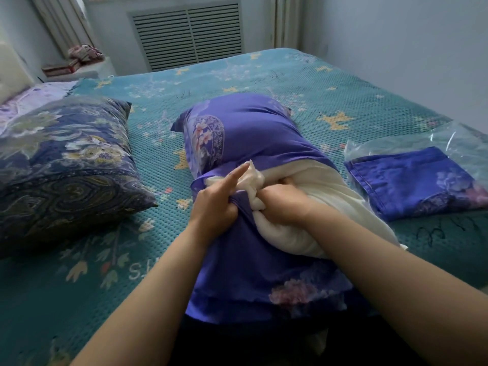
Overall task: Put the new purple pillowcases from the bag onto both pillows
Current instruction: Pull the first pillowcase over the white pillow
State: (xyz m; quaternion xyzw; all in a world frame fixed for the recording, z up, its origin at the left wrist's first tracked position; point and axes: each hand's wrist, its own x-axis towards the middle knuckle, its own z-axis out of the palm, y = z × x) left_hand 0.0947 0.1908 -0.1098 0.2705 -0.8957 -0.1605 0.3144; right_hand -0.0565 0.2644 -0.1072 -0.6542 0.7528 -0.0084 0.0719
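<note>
- Broadly, one bed [303,83] fills the view, covered by a teal waffle-textured spread printed with yellow and white flowers.
- Two pillows lie on it. One dark pillow [66,165], plump and rectangular, sits at the left in a navy paisley and floral case. The white pillow [311,204], soft and bunched, lies in the middle, its far end inside a cover.
- Two purple pillowcases are counted. One purple pillowcase [250,133], smooth with a floral vase print, covers the far half of the white pillow; its loose near end lies flat towards the person. The folded pillowcase [412,183], a neat rectangle with a pink flower print, rests at the right.
- One clear plastic bag [433,143], crinkled and glossy, lies at the right edge, and the folded pillowcase lies partly on it.
- One left hand [214,204] grips the pillowcase's open edge, most fingers curled round the cloth, the index finger stretched out straight.
- One right hand [282,202] presses into the white pillow, its fingers curled and dug into the stuffing at the opening.
</note>
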